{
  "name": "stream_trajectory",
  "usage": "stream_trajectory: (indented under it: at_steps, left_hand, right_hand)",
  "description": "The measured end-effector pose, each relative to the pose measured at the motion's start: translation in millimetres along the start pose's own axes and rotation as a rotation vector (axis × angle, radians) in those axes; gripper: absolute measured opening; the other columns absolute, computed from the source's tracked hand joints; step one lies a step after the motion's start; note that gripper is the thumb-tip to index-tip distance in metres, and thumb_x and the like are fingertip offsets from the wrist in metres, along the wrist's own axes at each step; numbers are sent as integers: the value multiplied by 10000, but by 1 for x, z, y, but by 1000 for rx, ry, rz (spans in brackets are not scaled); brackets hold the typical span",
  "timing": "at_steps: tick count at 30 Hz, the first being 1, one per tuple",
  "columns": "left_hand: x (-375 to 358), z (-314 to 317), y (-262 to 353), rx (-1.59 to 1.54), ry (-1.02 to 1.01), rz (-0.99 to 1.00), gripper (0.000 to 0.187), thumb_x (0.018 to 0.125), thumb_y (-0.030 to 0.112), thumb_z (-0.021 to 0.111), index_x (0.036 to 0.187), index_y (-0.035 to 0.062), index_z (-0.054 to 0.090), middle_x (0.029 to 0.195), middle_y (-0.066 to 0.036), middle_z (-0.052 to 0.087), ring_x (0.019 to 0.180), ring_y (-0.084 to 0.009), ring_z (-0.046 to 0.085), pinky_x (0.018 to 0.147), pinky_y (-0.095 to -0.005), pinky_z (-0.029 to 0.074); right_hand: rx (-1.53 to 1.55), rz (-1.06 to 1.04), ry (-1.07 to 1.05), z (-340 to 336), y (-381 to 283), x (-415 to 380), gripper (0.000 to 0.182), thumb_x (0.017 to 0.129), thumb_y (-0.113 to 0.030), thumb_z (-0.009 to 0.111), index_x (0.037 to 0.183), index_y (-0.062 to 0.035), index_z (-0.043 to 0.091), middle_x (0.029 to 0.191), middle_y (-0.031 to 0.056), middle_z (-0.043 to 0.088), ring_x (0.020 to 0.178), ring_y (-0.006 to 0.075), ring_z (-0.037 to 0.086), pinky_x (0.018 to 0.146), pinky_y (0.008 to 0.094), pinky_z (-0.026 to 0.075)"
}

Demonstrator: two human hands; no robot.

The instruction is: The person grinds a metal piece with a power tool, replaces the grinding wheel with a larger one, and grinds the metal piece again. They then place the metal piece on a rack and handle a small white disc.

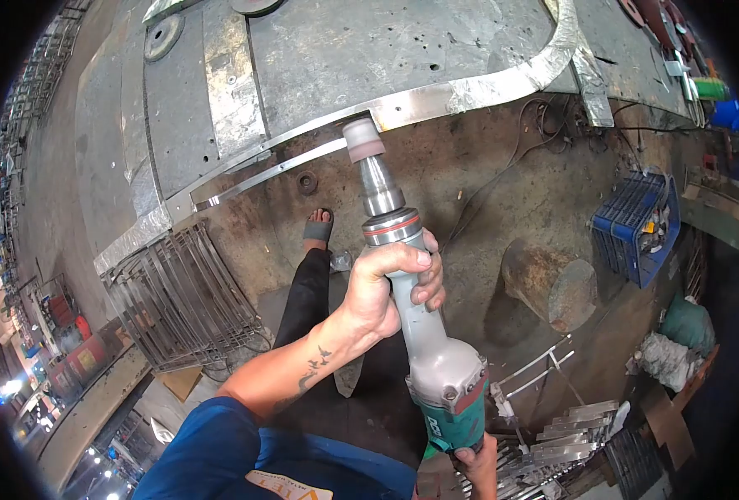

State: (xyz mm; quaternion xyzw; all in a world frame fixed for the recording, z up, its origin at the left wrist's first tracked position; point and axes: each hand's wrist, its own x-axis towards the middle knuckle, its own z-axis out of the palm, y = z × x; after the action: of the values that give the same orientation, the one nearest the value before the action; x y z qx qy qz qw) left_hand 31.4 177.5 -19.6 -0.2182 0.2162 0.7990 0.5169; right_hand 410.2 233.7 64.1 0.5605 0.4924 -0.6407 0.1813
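Note:
A straight die grinder (446, 363) with a silver neck and green motor body lies across my view, its tip away from me. My left hand (386, 287) is wrapped around the grey neck. The rear of the green body is in my right hand (481, 463), seen only in part at the bottom. At the tool's tip sits a pinkish-grey cylindrical grinding stone (363, 140). Its end overlaps the inner corner of a notch in a polished metal strip (419, 107), which runs along the edge of the metal-topped bench (328, 62) and curves upward at the right.
A blue plastic crate (632, 225) stands at the right, near a rusty round block (548, 283). Wire racks (186, 292) lean at the left below the bench. A cable (490, 187) trails on the floor. Metal pieces (573, 429) lie at the lower right.

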Motion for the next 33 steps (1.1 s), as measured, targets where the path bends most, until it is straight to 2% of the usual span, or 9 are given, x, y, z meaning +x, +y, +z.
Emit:
stream_trajectory:
  at_steps: [7, 10, 13, 15, 18, 31, 33]
  left_hand:
    - [-1, 0, -1, 3, 9, -4, 269, 733, 130, 678, 957, 31, 567, 660, -60, 515, 489, -154, 487, 563, -375, 456]
    - [-2, 2, -2, 12, -1, 5, 266, 733, 129, 676, 954, 29, 566, 655, -59, 515, 487, -152, 487, 561, -373, 455]
    - [-1, 0, -3, -21, 0, 1, 266, 733, 130, 673, 952, 27, 563, 651, -60, 514, 485, -153, 484, 559, -375, 455]
    - [0, -1, -4, -9, 4, 7, 264, 736, 130, 669, 953, 25, 560, 650, -61, 510, 483, -153, 481, 556, -377, 453]
    - [-1, 0, -4, 1, 3, 3, 268, 737, 132, 669, 957, 25, 560, 651, -61, 508, 483, -154, 480, 557, -377, 453]
    - [2, -7, -3, -3, 16, 16, 262, 735, 130, 672, 949, 25, 565, 655, -67, 519, 477, -155, 483, 559, -377, 467]
    - [3, -8, -3, 5, 29, 17, 251, 735, 124, 640, 969, 56, 575, 637, -57, 488, 470, -155, 459, 520, -370, 439]
  right_hand:
    - [-37, 14, 21, 2, -3, -2, 718, 677, -560, 862, 976, 47, 621, 742, 16, 635, 618, 105, 580, 544, 267, 460]
    - [-40, -49, 25, -2, 5, -1, 718, 678, -562, 860, 978, 46, 624, 742, 16, 634, 625, 103, 578, 552, 263, 459]
    - [-40, 24, 1, -5, 6, -2, 720, 681, -569, 856, 973, 47, 624, 738, 18, 633, 626, 107, 581, 559, 266, 464]
    - [-38, -49, 27, -3, 8, 1, 724, 674, -579, 856, 952, 45, 618, 716, 18, 622, 584, 113, 576, 515, 267, 454]
    - [36, -9, 35, 1, -4, -3, 746, 657, -603, 857, 938, 44, 613, 709, 25, 621, 557, 119, 576, 487, 270, 451]
    - [-69, 29, 23, -2, 5, 6, 766, 658, -662, 826, 901, 33, 616, 679, 34, 624, 567, 119, 592, 491, 282, 461]
    - [-79, 11, -14, -2, 4, 9, 458, 722, -347, 843, 880, 16, 611, 632, 23, 610, 555, 109, 570, 517, 283, 449]
